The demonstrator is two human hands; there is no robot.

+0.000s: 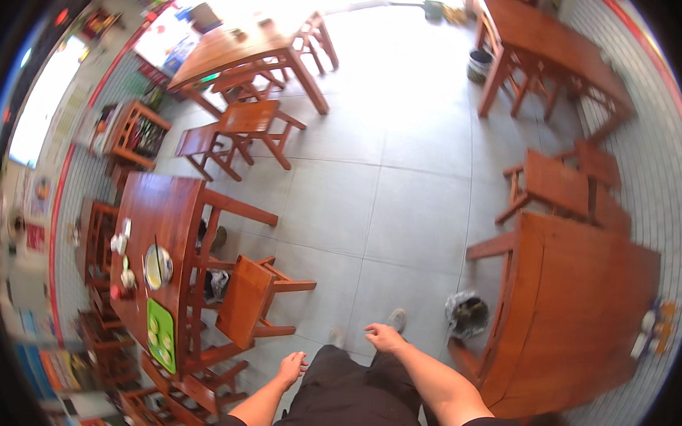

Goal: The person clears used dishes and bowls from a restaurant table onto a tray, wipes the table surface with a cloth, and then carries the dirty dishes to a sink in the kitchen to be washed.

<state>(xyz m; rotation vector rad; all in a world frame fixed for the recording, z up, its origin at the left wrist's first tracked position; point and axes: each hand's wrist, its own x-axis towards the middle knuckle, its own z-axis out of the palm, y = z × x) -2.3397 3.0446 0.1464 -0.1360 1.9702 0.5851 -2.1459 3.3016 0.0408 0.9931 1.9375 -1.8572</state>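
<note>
My left hand (292, 368) hangs beside my left thigh, loosely curled, with nothing seen in it. My right hand (385, 338) is in front of my right thigh with its fingers loosely bent, also bare. Neither touches any furniture. Nearest to the left hand is a wooden stool (245, 301) by a wooden table (161, 212). That table bears a bowl (166, 265) with chopsticks (158, 258) across it, and a green tray (170, 357) with several small pale pieces, perhaps food. Small white containers (118, 244) stand behind the bowl.
Grey floor tiles (341, 213) run ahead between the furniture. On my right are a wooden table (579, 311), a bag-lined bin (451, 311) and stools (556, 183). Further off stand another table (561, 38), a bin (479, 67), and a left-side table (237, 52) with stools (251, 117).
</note>
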